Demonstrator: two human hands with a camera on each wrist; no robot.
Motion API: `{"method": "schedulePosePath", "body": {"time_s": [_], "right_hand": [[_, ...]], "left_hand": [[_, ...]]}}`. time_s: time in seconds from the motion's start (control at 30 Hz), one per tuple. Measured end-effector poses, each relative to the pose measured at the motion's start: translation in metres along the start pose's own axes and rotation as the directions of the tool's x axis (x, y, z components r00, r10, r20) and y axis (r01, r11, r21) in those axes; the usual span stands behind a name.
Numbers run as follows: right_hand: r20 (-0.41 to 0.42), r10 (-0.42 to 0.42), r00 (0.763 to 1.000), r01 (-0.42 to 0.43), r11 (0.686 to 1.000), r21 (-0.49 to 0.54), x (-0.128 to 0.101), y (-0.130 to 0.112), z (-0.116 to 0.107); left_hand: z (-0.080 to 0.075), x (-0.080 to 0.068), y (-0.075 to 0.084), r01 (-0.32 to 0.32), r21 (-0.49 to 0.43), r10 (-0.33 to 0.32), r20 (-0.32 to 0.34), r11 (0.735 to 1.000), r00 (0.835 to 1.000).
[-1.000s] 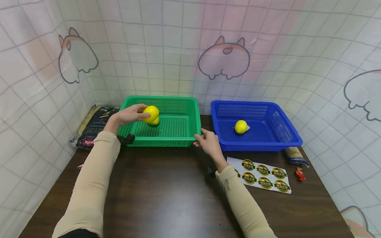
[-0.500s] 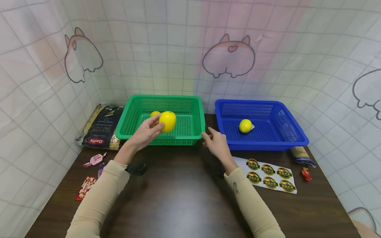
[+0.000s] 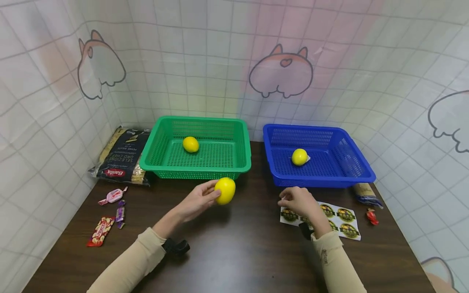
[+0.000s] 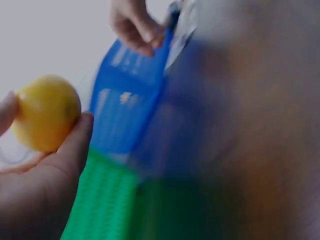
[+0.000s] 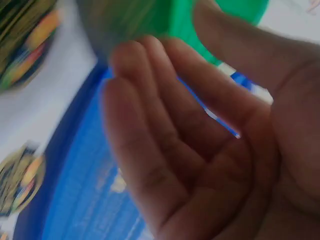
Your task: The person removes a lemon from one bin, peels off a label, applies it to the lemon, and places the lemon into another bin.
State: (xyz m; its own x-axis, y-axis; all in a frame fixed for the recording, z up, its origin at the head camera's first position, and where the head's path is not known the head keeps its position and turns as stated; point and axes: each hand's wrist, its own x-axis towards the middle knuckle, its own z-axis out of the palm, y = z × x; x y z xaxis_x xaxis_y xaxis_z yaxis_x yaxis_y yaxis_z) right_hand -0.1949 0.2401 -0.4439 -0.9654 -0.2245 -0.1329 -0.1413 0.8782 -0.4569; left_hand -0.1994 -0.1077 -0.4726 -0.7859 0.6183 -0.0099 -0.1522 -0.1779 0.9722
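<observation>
Drawn clear of the green basket (image 3: 194,168), the left hand (image 3: 198,200) pinches a lemon-like fruit (image 3: 225,190), best held lightly but securely. Empty, the right hand (image 3: 302,204) curls its fingers loosely.

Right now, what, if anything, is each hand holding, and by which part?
The left hand holds a yellow fruit by its sides, between thumb and fingers; the right hand holds nothing.

There is yellow fruit (image 3: 225,190), a green basket (image 3: 192,169) and a blue basket (image 3: 324,181).
</observation>
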Motion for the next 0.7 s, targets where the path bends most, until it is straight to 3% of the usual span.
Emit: {"method": "schedulePosePath", "body": {"time_s": [0.27,0.4,0.5,0.7], "right_hand": [[0.066,0.089,0.994,-0.083,0.992,-0.093,-0.010,0.025,0.008],[0.052,0.129,0.990,-0.121,0.984,-0.133,-0.008,0.029,0.014],[0.041,0.109,0.993,-0.102,0.984,-0.143,-0.007,0.027,0.015],[0.030,0.092,0.995,-0.087,0.986,-0.142,-0.008,0.022,0.017]], "left_hand": [[0.026,-0.001,-0.040,0.091,-0.096,-0.088,0.033,0.991,0.996],[0.038,0.002,-0.048,0.127,-0.099,-0.120,0.076,0.987,0.990],[0.044,0.003,-0.053,0.146,-0.105,-0.136,0.101,0.984,0.986],[0.053,0.002,-0.062,0.181,-0.138,-0.169,0.096,0.974,0.981]]}}
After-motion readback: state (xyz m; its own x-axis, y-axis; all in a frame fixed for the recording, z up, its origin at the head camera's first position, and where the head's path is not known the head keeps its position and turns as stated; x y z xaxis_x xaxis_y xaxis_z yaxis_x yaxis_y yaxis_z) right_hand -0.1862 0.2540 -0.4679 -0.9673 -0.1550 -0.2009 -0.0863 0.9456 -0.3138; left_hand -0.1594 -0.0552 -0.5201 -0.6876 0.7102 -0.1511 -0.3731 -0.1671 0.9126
